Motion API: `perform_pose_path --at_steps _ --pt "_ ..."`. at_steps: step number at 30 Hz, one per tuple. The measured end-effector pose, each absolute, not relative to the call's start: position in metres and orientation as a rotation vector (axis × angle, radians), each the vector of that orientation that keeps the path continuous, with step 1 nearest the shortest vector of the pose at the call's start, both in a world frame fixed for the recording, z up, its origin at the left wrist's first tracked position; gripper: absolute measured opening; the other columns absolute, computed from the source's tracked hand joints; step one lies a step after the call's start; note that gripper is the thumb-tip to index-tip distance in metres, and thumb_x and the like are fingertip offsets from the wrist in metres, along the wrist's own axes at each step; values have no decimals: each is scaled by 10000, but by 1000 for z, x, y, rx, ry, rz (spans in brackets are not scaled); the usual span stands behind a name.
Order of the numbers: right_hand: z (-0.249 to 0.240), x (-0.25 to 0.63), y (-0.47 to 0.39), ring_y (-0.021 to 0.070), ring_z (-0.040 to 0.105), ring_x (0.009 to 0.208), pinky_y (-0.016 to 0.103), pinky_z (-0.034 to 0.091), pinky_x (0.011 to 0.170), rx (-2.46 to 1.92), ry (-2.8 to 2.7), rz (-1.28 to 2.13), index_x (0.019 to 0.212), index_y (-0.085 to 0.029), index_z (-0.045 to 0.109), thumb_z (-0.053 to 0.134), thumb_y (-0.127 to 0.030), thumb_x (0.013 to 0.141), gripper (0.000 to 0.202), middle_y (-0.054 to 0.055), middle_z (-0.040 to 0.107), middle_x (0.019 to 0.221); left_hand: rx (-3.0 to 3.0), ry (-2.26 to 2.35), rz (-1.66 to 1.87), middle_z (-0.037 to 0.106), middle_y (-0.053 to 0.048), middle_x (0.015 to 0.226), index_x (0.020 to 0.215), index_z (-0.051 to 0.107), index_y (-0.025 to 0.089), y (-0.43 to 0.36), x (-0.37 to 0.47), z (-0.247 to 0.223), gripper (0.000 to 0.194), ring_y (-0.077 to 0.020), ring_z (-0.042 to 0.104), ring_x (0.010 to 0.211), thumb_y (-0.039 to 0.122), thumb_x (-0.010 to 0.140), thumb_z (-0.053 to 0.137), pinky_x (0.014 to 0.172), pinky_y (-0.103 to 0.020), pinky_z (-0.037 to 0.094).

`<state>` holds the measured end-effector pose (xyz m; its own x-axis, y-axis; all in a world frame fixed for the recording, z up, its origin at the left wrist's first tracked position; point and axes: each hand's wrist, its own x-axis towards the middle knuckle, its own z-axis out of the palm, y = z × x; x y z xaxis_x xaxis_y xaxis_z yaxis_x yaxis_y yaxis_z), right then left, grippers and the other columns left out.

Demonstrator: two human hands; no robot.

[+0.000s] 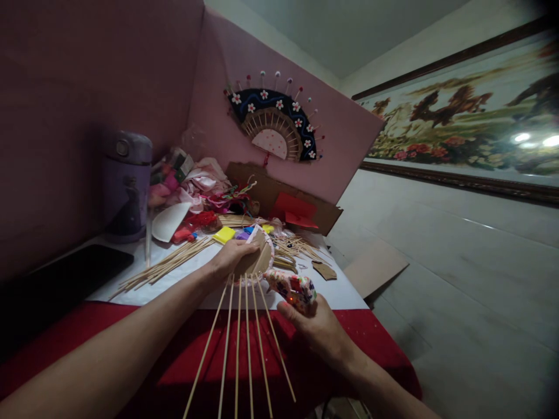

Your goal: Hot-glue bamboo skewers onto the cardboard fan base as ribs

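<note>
The left hand (pixel 231 257) is holding a half-round cardboard piece (pixel 261 256) over the white-covered part of the surface (pixel 345 298), its grip pinching the left side with the thumb on top. Six slender sticks (pixel 238 343) are fanning out from the lower edge toward the wearer. The right hand (pixel 323 329) is holding a patterned glue gun (pixel 293 287) in a full grip; the nozzle is pointing at the lower right edge, whether touching one cannot tell. A loose bundle of sticks (pixel 172 265) is lying at left, near a purple flask (pixel 127 195). A decorated fan (pixel 298 116) is showing against the pink panel (pixel 338 110) behind.
</note>
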<state>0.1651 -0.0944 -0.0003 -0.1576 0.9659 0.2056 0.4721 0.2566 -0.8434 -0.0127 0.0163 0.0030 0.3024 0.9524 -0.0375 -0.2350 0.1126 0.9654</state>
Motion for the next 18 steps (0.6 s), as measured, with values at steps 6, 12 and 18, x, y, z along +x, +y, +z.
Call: perform_pose_path --at_steps 6,12,18 --pt "4 163 -94 193 590 839 294 458 761 -1263 -1684 911 976 -155 662 607 -420 798 324 51 679 888 1054 837 1032 662 -75 570 713 668 81 17 -13 4 251 -135 562 453 321 643 676 441 -222 372" --pt "2 163 -94 207 592 980 318 435 883 -1187 -1667 958 1077 -176 635 612 -400 805 353 57 678 1033 1041 844 1042 666 -71 578 733 669 80 21 -14 2 226 -132 566 459 299 685 644 442 -218 383" --pt "-2 165 -96 228 600 994 353 442 895 -1200 -1646 960 1076 -179 636 624 -394 798 352 71 681 1040 998 865 998 679 -83 604 742 675 97 18 -16 4 223 -162 590 486 307 710 608 463 -245 412"
